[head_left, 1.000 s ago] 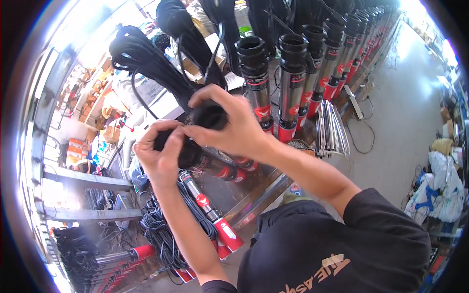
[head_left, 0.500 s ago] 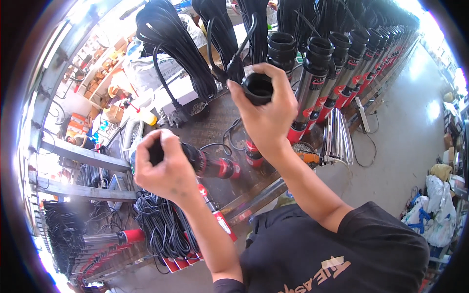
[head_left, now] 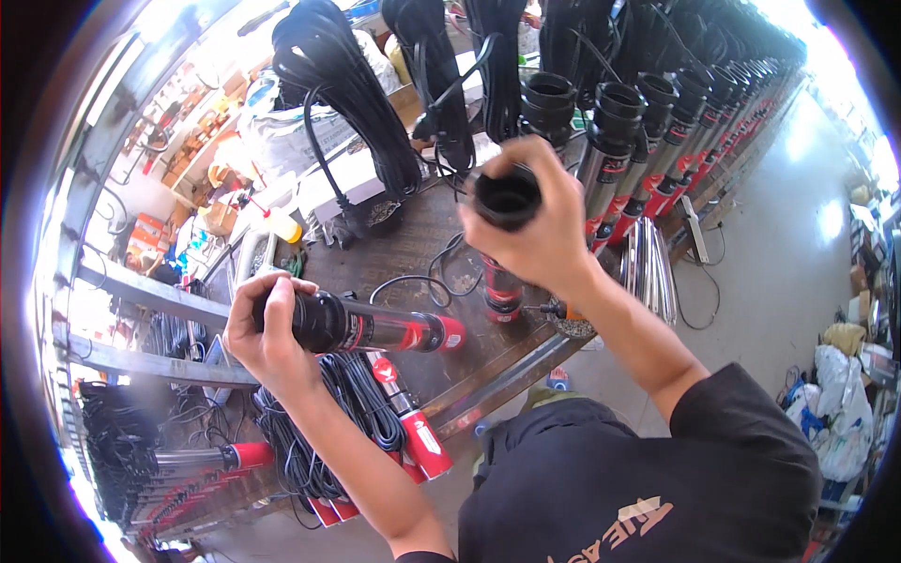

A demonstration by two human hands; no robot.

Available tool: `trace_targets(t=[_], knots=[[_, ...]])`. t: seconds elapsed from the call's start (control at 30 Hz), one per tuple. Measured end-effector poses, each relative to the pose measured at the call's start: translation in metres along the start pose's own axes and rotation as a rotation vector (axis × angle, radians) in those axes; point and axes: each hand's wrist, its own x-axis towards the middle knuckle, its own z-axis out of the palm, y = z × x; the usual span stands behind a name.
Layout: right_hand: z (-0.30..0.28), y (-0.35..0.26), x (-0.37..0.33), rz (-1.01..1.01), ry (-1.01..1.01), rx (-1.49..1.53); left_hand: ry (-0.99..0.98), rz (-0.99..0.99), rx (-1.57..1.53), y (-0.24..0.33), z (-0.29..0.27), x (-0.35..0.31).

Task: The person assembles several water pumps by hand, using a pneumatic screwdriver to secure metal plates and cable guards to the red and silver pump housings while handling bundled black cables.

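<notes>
My left hand (head_left: pixel 267 328) is closed round the black outlet end of a submersible pump (head_left: pixel 389 328), a slim metal cylinder with a red base. This pump leans steeply, its red end toward the bench middle. My right hand (head_left: pixel 554 220) curls round the black open-topped outlet of a second submersible pump (head_left: pixel 504 281), which stands nearly upright with its red base by the bench's front edge. Several similar pumps (head_left: pixel 605 141) stand in a row just beyond my right hand. Coiled black cables (head_left: pixel 361 103) stand behind both hands.
The dark wooden bench (head_left: pixel 375 258) carries a loose black cable and an orange tool (head_left: pixel 560 310). Bright metal strips (head_left: pixel 648 267) stand by its right end. More pumps and cable coils (head_left: pixel 352 403) lie at lower left. White bags (head_left: pixel 835 394) sit on the floor far right.
My left hand has moved down and left, with its pump now showing more fully. My right hand has shifted right and down, still round its pump's outlet.
</notes>
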Motion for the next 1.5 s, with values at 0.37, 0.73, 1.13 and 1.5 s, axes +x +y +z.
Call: trace_targets(t=[0.37,0.73,1.13,1.5], knots=[[0.013,0.038,0.028,0.075,0.152,-0.259,-0.193,0.147,-0.062,0.022,-0.015,-0.037],[-0.006,0.013,0.012,0.148,0.07,-0.203,-0.241,0.258,-0.058,0.026,-0.006,-0.08],[0.172,0.065,-0.005,0.08,0.069,-0.462,-0.243,0.322,-0.137,0.066,-0.032,-0.151],[0.153,0.008,0.107,0.284,0.133,-0.003,-0.491,0.351,-0.354,0.079,-0.075,-0.16]])
